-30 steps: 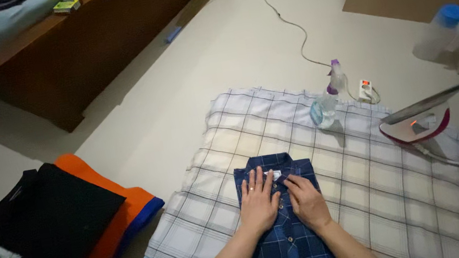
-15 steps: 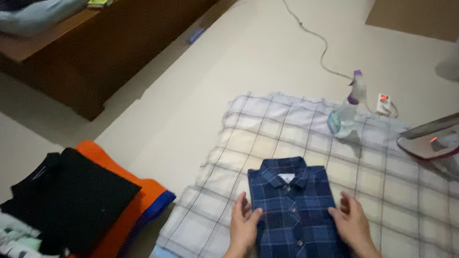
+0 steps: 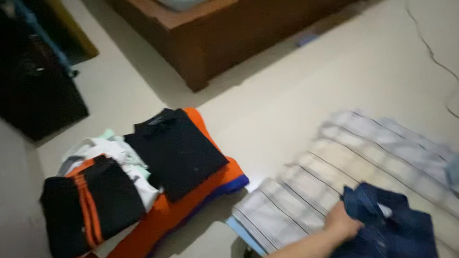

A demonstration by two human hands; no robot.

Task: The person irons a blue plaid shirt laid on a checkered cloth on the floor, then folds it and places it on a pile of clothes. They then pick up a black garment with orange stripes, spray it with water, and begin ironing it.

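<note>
Pale floor carried your checked cloth. Just left of the cloth sat an orange mat with folded clothes. Beyond the cloth stood a wooden bed; a cable ran along its right side.

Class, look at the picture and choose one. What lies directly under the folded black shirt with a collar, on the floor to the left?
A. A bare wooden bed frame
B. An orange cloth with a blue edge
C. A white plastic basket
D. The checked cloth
B: the folded black shirt rests on an orange cloth with a blue edge, spread on the floor, apart from the checked cloth.
</note>
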